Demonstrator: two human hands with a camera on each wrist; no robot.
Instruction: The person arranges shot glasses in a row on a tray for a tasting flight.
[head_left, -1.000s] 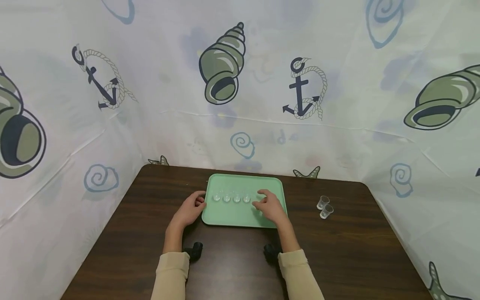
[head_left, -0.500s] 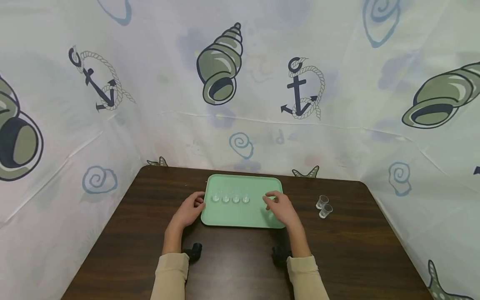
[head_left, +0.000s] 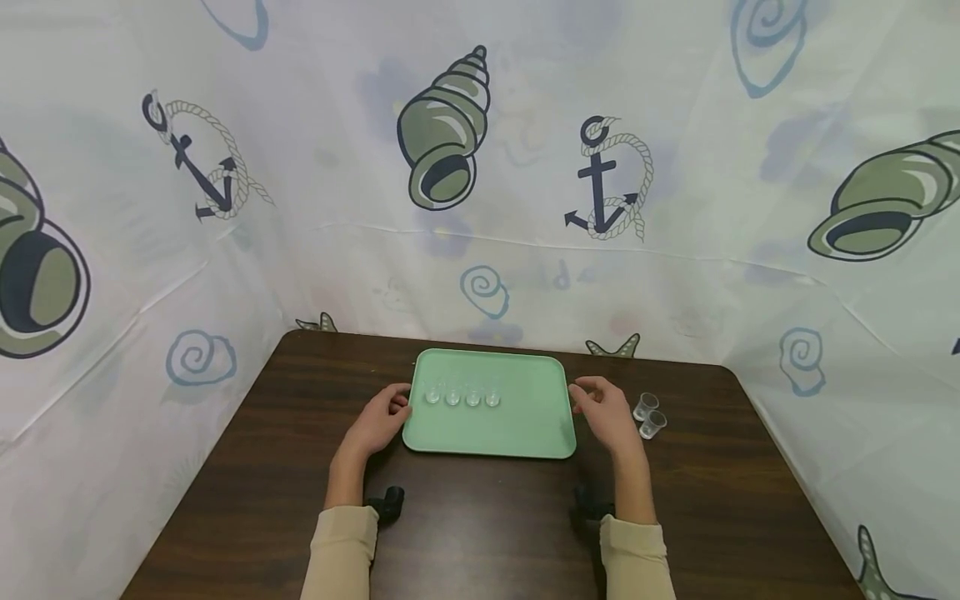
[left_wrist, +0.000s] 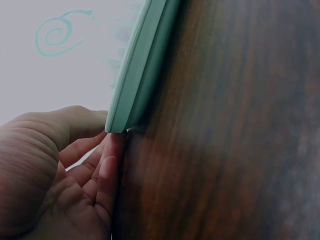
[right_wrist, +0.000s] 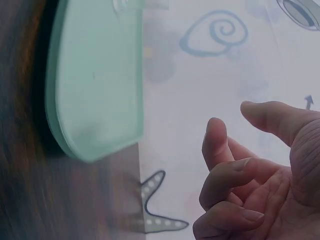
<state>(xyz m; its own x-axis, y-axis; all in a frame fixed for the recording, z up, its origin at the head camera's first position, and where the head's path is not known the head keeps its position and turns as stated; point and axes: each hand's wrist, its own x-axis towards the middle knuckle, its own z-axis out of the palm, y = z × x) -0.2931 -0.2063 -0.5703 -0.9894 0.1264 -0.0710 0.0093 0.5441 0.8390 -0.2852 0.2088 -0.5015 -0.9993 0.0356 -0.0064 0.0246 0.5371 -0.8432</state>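
A light green tray (head_left: 525, 425) lies on the dark wooden table, with a row of several small clear plastic cups (head_left: 452, 397) on its left half. My left hand (head_left: 378, 419) holds the tray's left edge. In the left wrist view, the thumb lies at the rim (left_wrist: 131, 85) and the curled fingers (left_wrist: 106, 180) are just below it. My right hand (head_left: 606, 414) hovers just off the tray's right edge, fingers loosely bent and nothing between them. Right of that hand, two more clear cups (head_left: 647, 406) stand close together on the table.
The brown table (head_left: 720, 483) stretches around the tray on all sides. Behind it hangs a white curtain (head_left: 525, 275) printed with shells and anchors. Black wrist-worn devices (head_left: 386, 504) sit on the forearms near the sleeve cuffs.
My right hand has moved right, from over the tray beside the cup row to beyond the tray's right edge, nearer the two cups. My left hand has stayed at the tray's left edge.
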